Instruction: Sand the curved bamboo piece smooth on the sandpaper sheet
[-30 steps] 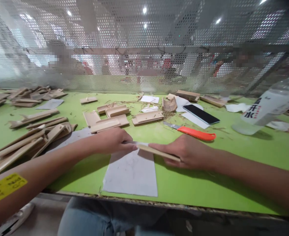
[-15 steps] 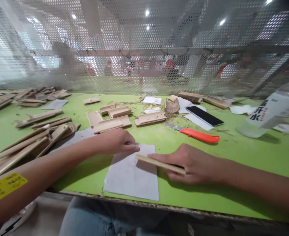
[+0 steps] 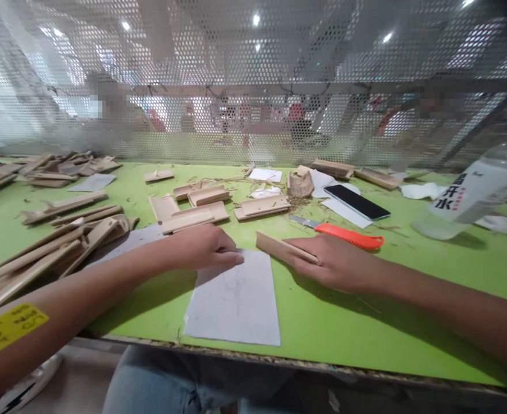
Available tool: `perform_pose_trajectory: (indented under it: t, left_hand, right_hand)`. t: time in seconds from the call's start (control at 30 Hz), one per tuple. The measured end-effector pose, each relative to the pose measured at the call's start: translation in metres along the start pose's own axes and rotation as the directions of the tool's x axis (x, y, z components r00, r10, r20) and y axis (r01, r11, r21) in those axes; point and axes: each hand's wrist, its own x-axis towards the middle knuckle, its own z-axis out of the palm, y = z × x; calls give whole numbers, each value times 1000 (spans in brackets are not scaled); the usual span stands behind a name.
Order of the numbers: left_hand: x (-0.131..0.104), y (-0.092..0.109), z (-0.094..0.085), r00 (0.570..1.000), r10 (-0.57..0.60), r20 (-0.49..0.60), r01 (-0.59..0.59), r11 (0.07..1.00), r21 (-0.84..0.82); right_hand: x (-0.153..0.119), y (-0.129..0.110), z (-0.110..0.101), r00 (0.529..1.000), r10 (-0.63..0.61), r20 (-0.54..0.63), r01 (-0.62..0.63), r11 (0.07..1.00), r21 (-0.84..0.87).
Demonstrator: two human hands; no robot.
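My right hand is closed round a split piece of bamboo, just right of the white sheet of paper. The bamboo points left and slightly away from me, its hollow side partly visible. My left hand presses on the far left corner of the sheet with curled fingers, the thumb side lying along its far edge. Faint smudges mark the sheet. Beyond my right hand lies a craft knife with an orange handle, its blade out and pointing left.
Several split bamboo pieces lie beyond my left hand, with a pile at the left. A phone, a plastic bottle and bamboo shavings are at the right and back. A perforated screen stands behind the green table.
My right hand has lifted the bamboo off the sheet and moved it away from me, turning it so its hollow side shows. My left hand stays on the sheet.
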Motion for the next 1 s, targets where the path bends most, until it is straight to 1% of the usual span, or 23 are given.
perform_pose_trajectory:
  t: [0.03, 0.07, 0.1, 0.17, 0.2, 0.27, 0.33, 0.47, 0.6, 0.67, 0.73, 0.8, 0.83, 0.87, 0.9, 0.97, 1.0]
  left_hand:
    - [0, 0, 0, 1000, 0, 2, 0, 1000, -2]
    - [0, -1, 0, 1000, -1, 4, 1, 1000, -4]
    - [-1, -1, 0, 1000, -1, 2, 1, 1000, -4]
    - [-1, -2, 1, 1000, 0, -6, 0, 1000, 4]
    - [0, -3, 1, 1000, -2, -13, 2, 1000, 11]
    - [0, -4, 2, 1000, 1, -25, 0, 1000, 20]
    - [1, -5, 2, 1000, 4, -25, -4, 1000, 20]
    - [1, -5, 2, 1000, 11, -24, -11, 1000, 3]
    - [0, -3, 1, 999, 27, -24, -28, 999, -28]
    - [-1, -2, 1, 999, 25, -21, -26, 999, -27]
    - [-1, -1, 0, 1000, 7, -17, -7, 1000, -23]
    - [-1, 1, 0, 1000, -19, -10, 19, 1000, -22]
    - [-2, 1, 0, 1000, -28, -6, 28, 999, -21]
    - [-2, 2, -1, 999, -32, -2, 32, 999, -20]
    - [-2, 2, -1, 1000, -30, 2, 30, 999, -20]
    - [-2, 4, -2, 1000, -11, 9, 11, 1000, -20]
    - [-2, 4, -2, 1000, -3, 9, 3, 1000, -20]
  right_hand:
    - [0, 1, 0, 1000, 31, -4, -31, 995, 92]
    - [0, 2, 0, 998, 57, 18, -60, 975, 215]
    - [-1, 3, 0, 996, 65, 59, -81, 935, 346]
    - [-2, 4, 0, 990, 17, 139, -92, 828, 554]
    - [-2, 4, 0, 986, -23, 162, -83, 784, 615]
    - [-3, 3, 0, 979, -90, 184, -57, 743, 667]
    - [-3, 1, 0, 972, -126, 201, -47, 730, 681]
    - [-4, -3, 1, 960, -145, 239, -65, 715, 696]
    - [-7, -10, 1, 953, -154, 261, -70, 725, 686]
    - [-9, -12, 0, 956, -136, 260, -67, 763, 643]
    - [-8, -12, 0, 972, -88, 219, -33, 867, 497]
    - [-7, -9, 1, 989, -93, 117, 67, 975, 210]
    - [-6, -7, 2, 990, -126, 66, 123, 991, 43]
    - [-6, -5, 4, 985, -169, 34, 171, 980, -104]
    - [-6, -4, 6, 978, -207, 32, 208, 954, -216]
    - [-9, -5, 11, 965, -246, 94, 263, 909, -323]
    - [-10, -6, 12, 951, -268, 156, 306, 890, -338]
